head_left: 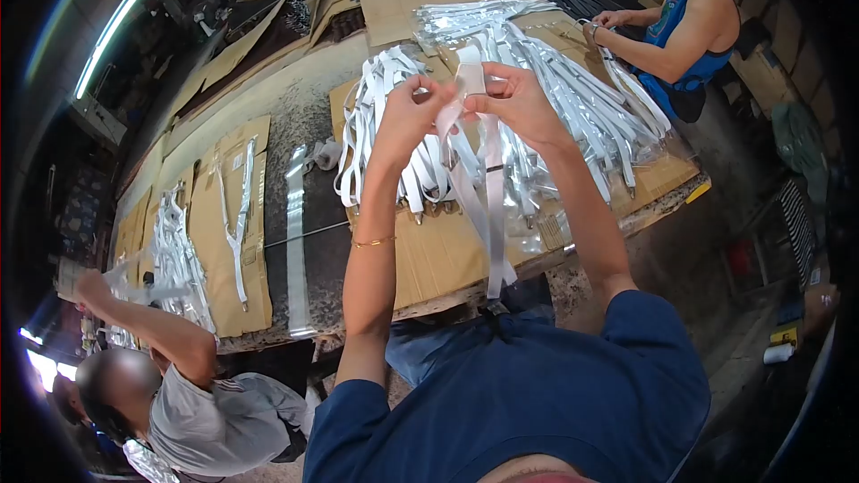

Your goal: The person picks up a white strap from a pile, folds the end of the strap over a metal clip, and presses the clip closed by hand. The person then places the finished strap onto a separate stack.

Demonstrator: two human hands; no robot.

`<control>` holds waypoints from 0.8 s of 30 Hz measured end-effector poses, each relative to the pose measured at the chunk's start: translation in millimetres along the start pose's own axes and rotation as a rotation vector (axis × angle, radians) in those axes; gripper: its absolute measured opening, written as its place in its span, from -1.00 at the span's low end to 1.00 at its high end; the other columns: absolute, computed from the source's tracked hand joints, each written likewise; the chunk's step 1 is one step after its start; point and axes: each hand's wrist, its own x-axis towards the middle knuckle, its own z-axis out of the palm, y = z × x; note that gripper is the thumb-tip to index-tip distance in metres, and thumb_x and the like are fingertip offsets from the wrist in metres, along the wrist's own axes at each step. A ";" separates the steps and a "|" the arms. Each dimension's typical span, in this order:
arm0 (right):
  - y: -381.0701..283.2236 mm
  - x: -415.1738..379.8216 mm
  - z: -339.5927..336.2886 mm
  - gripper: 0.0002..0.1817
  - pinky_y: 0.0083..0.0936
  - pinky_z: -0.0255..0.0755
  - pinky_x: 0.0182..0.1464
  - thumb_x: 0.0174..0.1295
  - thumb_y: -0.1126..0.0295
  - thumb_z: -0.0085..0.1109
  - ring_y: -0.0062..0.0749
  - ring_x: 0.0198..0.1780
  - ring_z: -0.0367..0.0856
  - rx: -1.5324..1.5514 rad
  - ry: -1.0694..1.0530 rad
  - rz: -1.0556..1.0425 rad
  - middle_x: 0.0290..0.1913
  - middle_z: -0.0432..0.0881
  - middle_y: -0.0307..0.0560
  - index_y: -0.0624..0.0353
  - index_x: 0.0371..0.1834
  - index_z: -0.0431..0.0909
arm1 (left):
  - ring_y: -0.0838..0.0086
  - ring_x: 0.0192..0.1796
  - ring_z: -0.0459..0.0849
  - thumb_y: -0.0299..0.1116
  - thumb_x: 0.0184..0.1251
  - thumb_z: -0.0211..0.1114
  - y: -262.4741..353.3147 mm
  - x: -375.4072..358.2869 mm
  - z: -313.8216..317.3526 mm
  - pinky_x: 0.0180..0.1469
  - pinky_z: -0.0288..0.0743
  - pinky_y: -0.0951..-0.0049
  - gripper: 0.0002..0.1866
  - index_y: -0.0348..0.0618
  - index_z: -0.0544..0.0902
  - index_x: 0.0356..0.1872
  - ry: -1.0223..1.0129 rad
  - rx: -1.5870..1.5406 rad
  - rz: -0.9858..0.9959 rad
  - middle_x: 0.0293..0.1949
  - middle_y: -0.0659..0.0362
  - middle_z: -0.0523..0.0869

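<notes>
Both hands are raised over the table with a pair of white suspenders [495, 188] between them. My left hand [413, 116] pinches one strap at its fingertips. My right hand [521, 109] grips the upper part, where a wide white band stands up above the fingers. Two straps hang from the hands toward the table's front edge, with a dark slider on one. Behind my left hand lies a heap of loose white suspenders [369, 116] with metal clips. Beyond my right hand, more suspenders in clear plastic [573, 116] are piled up. The exact finger contact is partly hidden.
Cardboard sheets [420, 273] cover parts of the table. A clear strip [296, 250] lies to the left, near another Y-shaped suspender [238, 233] on cardboard. One person [215, 420] works at the lower left, another [689, 36] at the upper right, handling straps.
</notes>
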 end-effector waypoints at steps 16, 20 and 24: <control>-120.1 103.5 -124.6 -0.28 -0.54 0.55 -0.18 0.09 0.55 0.33 -0.45 -0.20 0.63 -0.097 -0.093 -0.154 -0.14 0.60 -0.07 0.23 0.34 0.20 | -0.03 0.30 0.37 0.21 -0.08 0.45 -79.2 31.5 140.3 0.31 0.27 0.06 0.04 -0.22 0.20 0.34 -0.993 -1.002 0.178 0.25 -0.18 0.38; -99.8 148.6 -180.3 -0.29 -0.56 0.54 -0.20 0.12 0.62 0.28 -0.46 -0.21 0.62 0.044 -0.146 -0.174 -0.15 0.59 -0.08 0.25 0.35 0.17 | 0.27 0.11 0.58 -0.02 0.30 0.25 -126.8 53.6 176.2 0.17 0.41 0.29 -0.35 -0.28 0.32 0.23 -0.698 -1.056 -0.050 0.04 -0.01 0.59; -82.4 173.6 -220.4 -0.26 -0.56 0.52 -0.23 0.11 0.64 0.26 -0.46 -0.23 0.61 0.028 -0.168 -0.104 -0.15 0.58 -0.09 0.24 0.38 0.14 | 0.34 0.04 0.62 -0.13 0.41 0.13 -135.4 64.3 184.1 0.16 0.40 0.32 -0.54 -0.28 0.39 0.14 -0.393 -0.746 -0.074 -0.02 0.01 0.63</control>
